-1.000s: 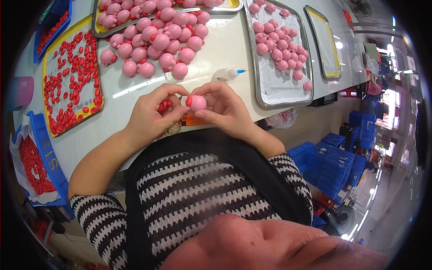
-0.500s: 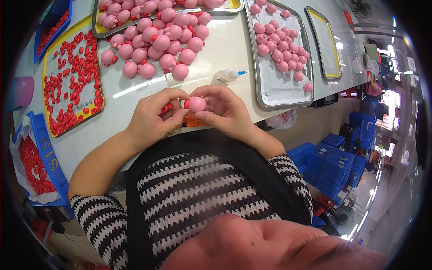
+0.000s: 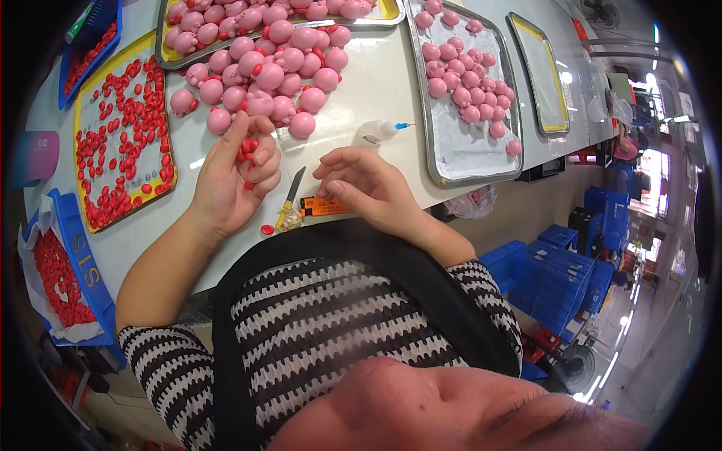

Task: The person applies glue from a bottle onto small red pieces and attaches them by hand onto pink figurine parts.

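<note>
Several small red oval pieces (image 3: 248, 150) rest in the curled fingers of my left hand (image 3: 226, 184). Its fingertips come up to the near edge of a heap of pink balls (image 3: 271, 77), many with little knobs and red pieces on them. Whether they touch a ball there, I cannot tell. My right hand (image 3: 368, 184) hovers over the table with loosely bent, parted fingers and nothing visible in it. Between my hands lie a small knife (image 3: 295, 189), an orange box-like item (image 3: 327, 206) and a single red oval piece (image 3: 267, 229). A white bottle with a blue needle tip (image 3: 380, 131) lies beyond my right hand.
A yellow tray (image 3: 169, 177) of red pieces stands at left, near blue bins (image 3: 83, 255). A metal tray (image 3: 444, 179) of pink balls is at right, beside another lined tray (image 3: 555, 128). One more tray (image 3: 395, 16) lies behind the heap. Blue crates (image 3: 549, 278) stand beyond the table.
My left hand has moved away and left to the heap, keeping red pieces. The pink ball my hands held is out of them. My right hand has loosened; the knife is now uncovered.
</note>
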The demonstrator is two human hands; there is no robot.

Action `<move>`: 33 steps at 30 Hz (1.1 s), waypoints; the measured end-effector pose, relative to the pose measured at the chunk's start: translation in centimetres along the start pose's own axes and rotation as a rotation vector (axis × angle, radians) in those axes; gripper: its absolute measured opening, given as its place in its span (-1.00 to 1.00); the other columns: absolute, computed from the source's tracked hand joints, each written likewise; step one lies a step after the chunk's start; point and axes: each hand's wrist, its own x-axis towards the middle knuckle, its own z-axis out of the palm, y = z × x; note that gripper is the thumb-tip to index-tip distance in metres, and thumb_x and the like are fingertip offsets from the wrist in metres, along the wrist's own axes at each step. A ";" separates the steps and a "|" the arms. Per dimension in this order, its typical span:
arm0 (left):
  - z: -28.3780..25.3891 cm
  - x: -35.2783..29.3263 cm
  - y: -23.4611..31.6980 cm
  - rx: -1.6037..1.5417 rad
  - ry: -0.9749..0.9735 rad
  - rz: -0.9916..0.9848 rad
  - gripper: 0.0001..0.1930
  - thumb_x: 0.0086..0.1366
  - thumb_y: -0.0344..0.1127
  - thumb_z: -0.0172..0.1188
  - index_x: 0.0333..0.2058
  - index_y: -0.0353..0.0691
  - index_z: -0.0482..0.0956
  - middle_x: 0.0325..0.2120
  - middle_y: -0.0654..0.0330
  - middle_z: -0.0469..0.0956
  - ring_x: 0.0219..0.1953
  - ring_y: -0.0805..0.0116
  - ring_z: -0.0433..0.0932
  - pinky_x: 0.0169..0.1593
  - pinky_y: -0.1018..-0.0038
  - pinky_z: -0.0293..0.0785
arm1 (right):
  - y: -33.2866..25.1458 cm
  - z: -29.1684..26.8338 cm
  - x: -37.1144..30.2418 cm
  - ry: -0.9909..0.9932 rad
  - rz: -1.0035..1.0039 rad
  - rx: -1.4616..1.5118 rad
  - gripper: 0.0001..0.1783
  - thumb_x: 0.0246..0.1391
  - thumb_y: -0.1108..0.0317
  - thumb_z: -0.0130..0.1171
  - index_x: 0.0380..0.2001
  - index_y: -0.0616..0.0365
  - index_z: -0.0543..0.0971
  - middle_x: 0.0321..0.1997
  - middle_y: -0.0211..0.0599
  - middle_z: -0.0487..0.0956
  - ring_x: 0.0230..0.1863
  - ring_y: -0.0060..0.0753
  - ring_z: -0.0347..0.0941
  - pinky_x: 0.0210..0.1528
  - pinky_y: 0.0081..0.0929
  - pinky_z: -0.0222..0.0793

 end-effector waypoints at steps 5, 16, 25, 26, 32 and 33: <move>0.6 -0.1 0.1 0.046 0.015 -0.005 -0.76 0.32 -0.28 -0.15 -0.10 -0.22 0.33 -0.54 0.28 0.30 -0.61 0.58 0.14 -0.58 0.67 0.03 | -0.1 0.1 -0.1 0.028 0.022 -0.102 -0.76 0.13 0.51 -0.01 -0.11 0.30 0.37 -0.18 -0.24 0.47 -0.20 -0.51 0.46 -0.11 -0.56 0.37; 0.8 -1.3 -0.6 0.221 0.064 -0.289 -0.82 0.36 -0.29 -0.13 -0.12 -0.19 0.25 -0.51 0.23 0.33 -0.66 0.60 0.16 -0.63 0.69 0.05 | 0.1 -0.3 -1.3 0.221 -0.205 -0.254 -0.85 0.12 0.53 -0.01 -0.23 0.33 0.42 -0.36 -0.30 0.46 -0.37 -0.58 0.42 -0.30 -0.66 0.36; -1.2 -1.2 0.1 0.357 -0.061 -0.282 -0.82 0.37 -0.24 -0.13 -0.30 -0.22 0.35 -0.62 0.30 0.33 -0.74 0.64 0.08 -0.69 0.69 -0.05 | 1.5 -1.3 -1.6 0.715 -0.469 -0.425 -0.79 -0.02 0.57 0.15 -0.26 0.32 0.42 -0.51 -0.42 0.40 -0.53 -0.72 0.26 -0.47 -0.79 0.18; -1.2 -1.2 0.5 0.290 -0.124 -0.302 -0.80 0.37 -0.23 -0.13 -0.27 -0.24 0.36 -0.65 0.35 0.27 -0.72 0.66 0.09 -0.67 0.71 -0.05 | 1.5 -1.3 -1.6 0.711 -0.470 -0.422 -0.79 -0.02 0.57 0.15 -0.26 0.32 0.42 -0.51 -0.42 0.40 -0.53 -0.72 0.26 -0.47 -0.79 0.18; -0.5 -1.0 1.5 0.387 -0.074 -0.238 -0.72 0.36 -0.28 -0.14 -0.03 -0.29 0.32 -0.56 0.35 0.24 -0.62 0.65 0.13 -0.62 0.73 0.02 | 1.5 -1.4 -1.2 0.663 -0.493 -0.590 -0.72 -0.05 0.54 0.20 -0.23 0.27 0.41 -0.45 -0.40 0.38 -0.53 -0.74 0.22 -0.51 -0.78 0.16; -0.1 -1.1 1.5 0.377 -0.017 -0.212 -0.69 0.36 -0.30 -0.14 0.01 -0.30 0.29 -0.52 0.34 0.25 -0.60 0.64 0.14 -0.60 0.73 0.03 | 1.7 -1.5 -1.0 0.691 -0.471 -0.599 -0.68 -0.08 0.52 0.23 -0.21 0.27 0.41 -0.41 -0.37 0.38 -0.54 -0.71 0.22 -0.51 -0.76 0.16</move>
